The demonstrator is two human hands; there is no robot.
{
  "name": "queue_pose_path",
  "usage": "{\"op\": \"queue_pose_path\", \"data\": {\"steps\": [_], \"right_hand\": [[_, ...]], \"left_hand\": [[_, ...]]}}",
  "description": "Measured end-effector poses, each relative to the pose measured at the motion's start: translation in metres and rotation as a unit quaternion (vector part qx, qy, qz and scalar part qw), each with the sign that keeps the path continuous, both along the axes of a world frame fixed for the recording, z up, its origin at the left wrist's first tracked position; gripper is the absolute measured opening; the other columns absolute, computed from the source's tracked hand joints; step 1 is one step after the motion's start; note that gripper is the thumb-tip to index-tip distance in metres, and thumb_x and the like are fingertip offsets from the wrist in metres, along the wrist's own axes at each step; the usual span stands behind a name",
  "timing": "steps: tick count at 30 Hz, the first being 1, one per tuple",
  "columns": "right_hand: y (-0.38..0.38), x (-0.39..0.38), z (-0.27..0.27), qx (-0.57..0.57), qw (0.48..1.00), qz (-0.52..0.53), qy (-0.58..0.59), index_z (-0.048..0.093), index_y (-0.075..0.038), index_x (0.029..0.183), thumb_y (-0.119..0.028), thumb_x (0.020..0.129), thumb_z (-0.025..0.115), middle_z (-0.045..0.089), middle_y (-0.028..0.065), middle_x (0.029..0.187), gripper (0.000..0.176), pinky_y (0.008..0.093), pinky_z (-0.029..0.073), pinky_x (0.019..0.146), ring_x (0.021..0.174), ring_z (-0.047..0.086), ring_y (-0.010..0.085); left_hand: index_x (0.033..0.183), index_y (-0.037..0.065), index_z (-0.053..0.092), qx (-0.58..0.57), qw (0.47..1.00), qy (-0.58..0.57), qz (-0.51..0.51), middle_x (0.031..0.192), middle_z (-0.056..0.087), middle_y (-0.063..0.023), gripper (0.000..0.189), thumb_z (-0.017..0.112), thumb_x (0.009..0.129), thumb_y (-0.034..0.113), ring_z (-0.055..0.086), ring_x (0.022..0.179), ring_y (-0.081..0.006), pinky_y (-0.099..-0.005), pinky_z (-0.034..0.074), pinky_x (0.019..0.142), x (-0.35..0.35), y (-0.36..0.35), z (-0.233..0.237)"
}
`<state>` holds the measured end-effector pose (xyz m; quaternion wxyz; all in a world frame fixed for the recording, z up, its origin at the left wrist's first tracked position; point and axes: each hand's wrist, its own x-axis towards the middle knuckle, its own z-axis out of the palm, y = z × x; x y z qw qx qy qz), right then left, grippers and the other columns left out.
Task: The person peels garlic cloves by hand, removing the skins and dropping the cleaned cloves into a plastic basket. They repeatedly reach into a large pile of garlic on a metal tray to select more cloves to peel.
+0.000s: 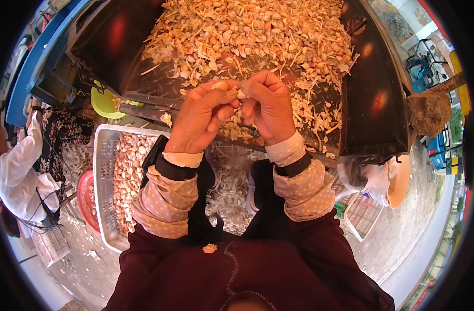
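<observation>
My left hand (pixel 201 115) is closed, with a yellowish garlic clove (pixel 221 86) resting against its index finger. Its thumb and fingertips meet my right hand (pixel 272 106) over the near edge of the work surface. Between the fingertips of both hands is a small pale garlic clove (pixel 241 94), partly hidden by the fingers. The fingers of my right hand are pinched on this clove. Just beyond the hands spreads a large heap of loose garlic cloves (pixel 237 36), mixed with dry skins and bits of stem.
Dark metal side walls (pixel 374 88) bound the heap. Left of my legs stands a white plastic basket (pixel 105 136) of cloves, near a green bowl (pixel 103 103) and a red basin (pixel 85 199). A person in a white sleeve (pixel 22 150) is at far left. Garlic skins litter the floor.
</observation>
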<state>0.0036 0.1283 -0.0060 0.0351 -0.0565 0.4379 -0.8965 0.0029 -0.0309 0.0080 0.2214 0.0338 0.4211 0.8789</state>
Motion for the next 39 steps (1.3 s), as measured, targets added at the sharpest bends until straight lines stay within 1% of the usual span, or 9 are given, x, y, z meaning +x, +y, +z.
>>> {"op": "queue_pose_path", "data": {"steps": [10,14,19,29,31,32,34,37,39], "right_hand": [[0.006,0.024,0.045,-0.082,0.989,0.094,0.083,0.053,0.003,0.089,-0.002,0.087,0.062,0.064,0.0122,0.069,0.010,0.0256,0.046,0.035,0.044,0.059,0.0171],[-0.016,0.068,0.108,-0.192,0.904,0.225,0.308,0.053,0.005,0.079,-0.001,0.084,0.064,0.060,0.0266,0.067,0.013,0.0230,0.038,0.030,0.039,0.057,0.0204],[-0.037,0.115,0.123,-0.371,0.855,0.170,0.321,0.066,0.009,0.072,0.007,0.083,0.059,0.059,0.0369,0.069,0.013,0.0199,0.038,0.033,0.037,0.052,0.0181],[-0.010,0.106,0.128,-0.306,0.858,0.221,0.349,0.066,0.009,0.069,0.008,0.079,0.062,0.059,0.0283,0.063,0.011,0.0177,0.034,0.032,0.037,0.052,0.0131],[0.015,0.076,0.125,-0.203,0.891,0.194,0.356,0.053,0.006,0.083,0.002,0.083,0.062,0.059,0.0233,0.061,0.010,0.0289,0.049,0.033,0.041,0.059,0.0264],[0.029,0.063,0.109,-0.233,0.908,0.199,0.284,0.054,0.003,0.087,0.000,0.088,0.059,0.053,0.0093,0.057,0.006,0.0258,0.041,0.030,0.037,0.053,0.0174],[0.038,0.031,0.059,-0.233,0.961,0.032,0.143,0.055,0.005,0.099,-0.011,0.094,0.059,0.060,0.0108,0.073,0.018,0.0212,0.042,0.035,0.041,0.052,0.0151],[0.039,0.009,0.015,-0.258,0.965,0.043,0.028,0.055,0.004,0.103,-0.017,0.095,0.058,0.060,0.0104,0.074,0.023,0.0193,0.039,0.037,0.043,0.051,0.0128],[0.027,0.009,0.013,-0.081,0.994,0.069,-0.023,0.056,0.002,0.107,-0.019,0.093,0.063,0.062,0.0092,0.076,0.026,0.0189,0.037,0.036,0.043,0.052,0.0104]], "left_hand": [[0.108,-0.003,0.059,-0.022,0.998,-0.023,0.062,0.082,0.065,-0.0091,0.020,0.053,0.090,0.002,0.054,0.057,-0.0072,-0.0159,0.034,0.041,-0.002,0.003,-0.005],[0.115,-0.004,0.055,-0.027,0.998,-0.047,0.040,0.089,0.066,-0.0125,0.026,0.048,0.093,0.007,0.057,0.058,-0.0094,-0.0174,0.037,0.041,-0.003,0.007,-0.009],[0.124,-0.005,0.049,-0.009,1.000,-0.004,-0.019,0.092,0.063,-0.0138,0.032,0.041,0.098,0.011,0.057,0.062,-0.0123,-0.0170,0.040,0.043,-0.003,0.003,-0.005],[0.125,-0.004,0.051,-0.032,0.998,-0.003,-0.054,0.085,0.062,-0.0095,0.036,0.044,0.100,0.021,0.050,0.052,-0.0069,-0.0158,0.034,0.039,0.000,0.007,0.000],[0.122,-0.003,0.053,-0.013,0.999,-0.007,-0.049,0.083,0.061,-0.0087,0.033,0.046,0.100,0.021,0.047,0.049,-0.0061,-0.0153,0.031,0.037,0.001,0.005,0.001],[0.122,-0.003,0.053,-0.015,0.999,-0.008,-0.046,0.083,0.061,-0.0087,0.033,0.046,0.100,0.021,0.047,0.049,-0.0061,-0.0153,0.031,0.037,0.002,0.004,0.002],[0.112,0.000,0.056,-0.026,0.999,-0.017,-0.020,0.078,0.060,-0.0070,0.025,0.049,0.099,0.020,0.045,0.046,-0.0055,-0.0149,0.028,0.037,0.004,0.007,0.002],[0.105,0.003,0.057,-0.041,0.999,-0.019,0.007,0.075,0.060,-0.0052,0.019,0.052,0.098,0.019,0.044,0.044,-0.0048,-0.0148,0.027,0.036,0.005,0.010,0.003],[0.103,0.005,0.058,-0.049,0.999,-0.015,0.018,0.073,0.060,-0.0042,0.016,0.053,0.098,0.019,0.043,0.043,-0.0044,-0.0149,0.027,0.036,0.005,0.012,0.002]]}}
